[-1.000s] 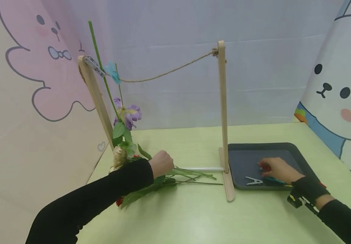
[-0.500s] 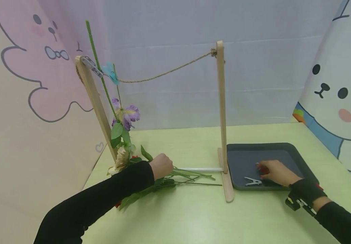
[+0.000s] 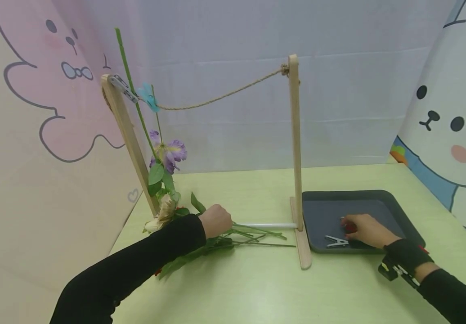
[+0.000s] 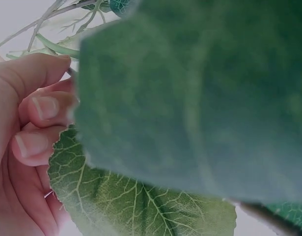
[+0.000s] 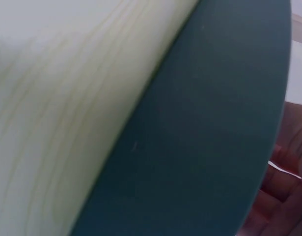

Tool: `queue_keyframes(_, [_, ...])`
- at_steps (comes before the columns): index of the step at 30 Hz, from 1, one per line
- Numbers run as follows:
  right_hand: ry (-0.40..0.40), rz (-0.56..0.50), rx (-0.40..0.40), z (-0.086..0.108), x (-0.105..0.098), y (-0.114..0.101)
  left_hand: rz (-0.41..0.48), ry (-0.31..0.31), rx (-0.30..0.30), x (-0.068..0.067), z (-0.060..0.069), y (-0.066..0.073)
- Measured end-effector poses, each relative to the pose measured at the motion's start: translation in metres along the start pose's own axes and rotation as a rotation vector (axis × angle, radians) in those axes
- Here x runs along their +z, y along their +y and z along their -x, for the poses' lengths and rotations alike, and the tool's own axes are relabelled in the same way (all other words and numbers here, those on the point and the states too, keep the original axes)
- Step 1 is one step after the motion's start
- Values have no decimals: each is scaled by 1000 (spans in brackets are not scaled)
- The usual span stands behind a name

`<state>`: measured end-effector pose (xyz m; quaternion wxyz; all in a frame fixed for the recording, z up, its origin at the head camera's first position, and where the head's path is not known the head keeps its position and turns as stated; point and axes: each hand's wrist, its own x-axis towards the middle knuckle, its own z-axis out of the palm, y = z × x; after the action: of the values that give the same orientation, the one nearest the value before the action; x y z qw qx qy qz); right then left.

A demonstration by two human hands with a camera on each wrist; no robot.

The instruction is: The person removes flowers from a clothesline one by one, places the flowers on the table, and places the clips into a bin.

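Observation:
My left hand [image 3: 216, 220] grips a flower stem amid the pile on the table; in the left wrist view thumb and fingers curl behind a big green leaf [image 4: 190, 98] that hides the stem. Beside the sleeve lies a cream flower [image 3: 166, 210], and bare green stems [image 3: 257, 232] run out to the right. My right hand [image 3: 368, 229] reaches into the dark grey tray [image 3: 330, 200], fingers bent downward. Something reddish shows under them, too unclear to name. A grey clothespin [image 3: 336, 241] lies by the fingertips. The right wrist view is mostly blocked by a pale striped surface.
A wooden frame with a right post [image 3: 295, 144] carries a sagging twine [image 3: 217, 97]. At its left end, a grey clothespin [image 3: 123, 88] and a blue clothespin [image 3: 149, 96] hold hanging stems, one with a purple flower [image 3: 172, 153]. A white curtain [image 3: 225, 139] stands behind.
My right hand has lowered slightly in the tray, and the teal clothespin beneath it is now out of sight. The cream flower has shifted a little to the right.

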<state>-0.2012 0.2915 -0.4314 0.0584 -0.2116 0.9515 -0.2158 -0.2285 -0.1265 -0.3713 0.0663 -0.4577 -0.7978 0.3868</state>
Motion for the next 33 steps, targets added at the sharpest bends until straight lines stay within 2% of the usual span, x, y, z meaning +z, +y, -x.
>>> queue_keyframes(7, [-9,-15,11,0,0,-1,21,-16,-5,-2,-2,-1])
queue_keyframes(10, [-13,-20,15,-1,1,-2,81,-28,-16,-8,-1,-3])
queue_keyframes(15, [-13,-24,13,-2,1,-4,235,-44,-74,-16,-1,-8])
queue_keyframes(18, [-12,-28,19,-3,1,-4,288,-39,-101,-18,-2,-12])
queue_keyframes(24, [-3,-25,19,-4,2,-4,306,5,-107,-19,-2,-16])
queue_keyframes(33, [80,-11,7,-3,1,-10,301,-15,-116,-24,2,-19])
